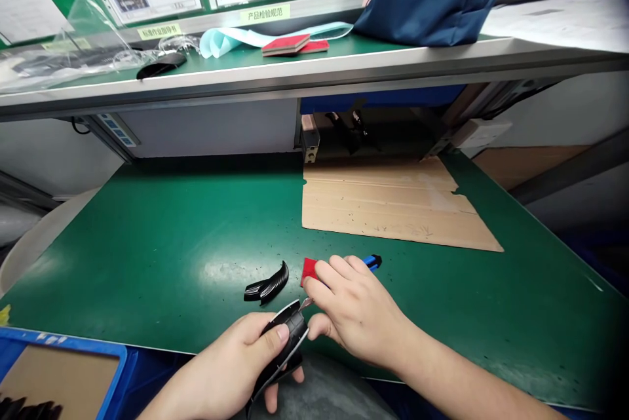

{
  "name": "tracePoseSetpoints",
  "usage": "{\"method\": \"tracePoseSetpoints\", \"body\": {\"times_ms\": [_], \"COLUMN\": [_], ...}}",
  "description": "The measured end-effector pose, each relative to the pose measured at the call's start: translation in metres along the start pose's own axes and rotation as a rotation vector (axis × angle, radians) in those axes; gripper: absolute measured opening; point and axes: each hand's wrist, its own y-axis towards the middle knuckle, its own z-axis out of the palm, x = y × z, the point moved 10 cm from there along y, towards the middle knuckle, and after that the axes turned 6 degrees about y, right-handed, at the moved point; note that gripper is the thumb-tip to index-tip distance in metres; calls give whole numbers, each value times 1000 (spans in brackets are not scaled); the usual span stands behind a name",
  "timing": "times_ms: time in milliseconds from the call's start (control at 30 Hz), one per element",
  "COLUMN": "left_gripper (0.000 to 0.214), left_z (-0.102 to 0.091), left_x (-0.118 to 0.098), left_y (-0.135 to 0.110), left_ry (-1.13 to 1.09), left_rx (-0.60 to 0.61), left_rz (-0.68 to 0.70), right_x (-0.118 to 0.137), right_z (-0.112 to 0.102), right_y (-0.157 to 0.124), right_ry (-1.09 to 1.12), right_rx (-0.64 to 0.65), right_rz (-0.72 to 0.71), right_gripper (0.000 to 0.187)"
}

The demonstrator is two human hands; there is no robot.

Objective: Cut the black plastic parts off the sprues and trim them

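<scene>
My left hand (255, 354) is closed around a black curved plastic part (295, 325), its thumb pressed on the inner face. In my right hand (356, 305) is a utility knife (372, 262), its blue and black handle end sticking out behind the fingers. The metal blade tip is at the upper edge of the plastic part; whether it cuts in I cannot tell. Just beyond my right fingers lies a red pad (308, 270), partly hidden by them. Two glossy black ribbed pieces (268, 286) rest together on the green table, left of the pad.
A cardboard sheet (383, 204) lies on the green table (162, 230), with dark scraps scattered around. Above runs a shelf (236, 73) carrying red pads (289, 45), a light blue strip (221, 42) and a navy pouch (427, 7). A blue bin (120, 361) stands lower left.
</scene>
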Motion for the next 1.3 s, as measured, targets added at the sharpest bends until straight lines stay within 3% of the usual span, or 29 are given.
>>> {"method": "tracePoseSetpoints", "body": {"times_ms": [367,600,700,800,900,967,1167,1300], "left_gripper": [48,47,46,46,45,45,47,44], "left_z": [-4,-14,-16,-19,-24,-27,-28,-24], "left_x": [3,10,9,5,5,8,28,30], "left_y": [-6,-6,-4,-3,-2,-1,6,10], "left_ry": [161,292,306,301,248,160,-224,-311], "left_rx": [-72,-129,-146,-178,-205,-226,-268,-273], "left_rz": [-39,-82,-69,-31,-13,-11,-16,14], "right_x": [3,5,4,9,0,-7,-6,-6], "right_z": [14,34,46,50,45,42,45,44], "right_y": [4,4,3,-1,-4,-5,-7,-5], "right_ry": [61,111,378,876,1154,1102,412,171], "right_rx": [50,155,247,350,298,215,118,69], "right_rz": [-35,-41,-24,-26,79,135,148,160], "right_gripper": [48,44,46,50,53,53,55,54]}}
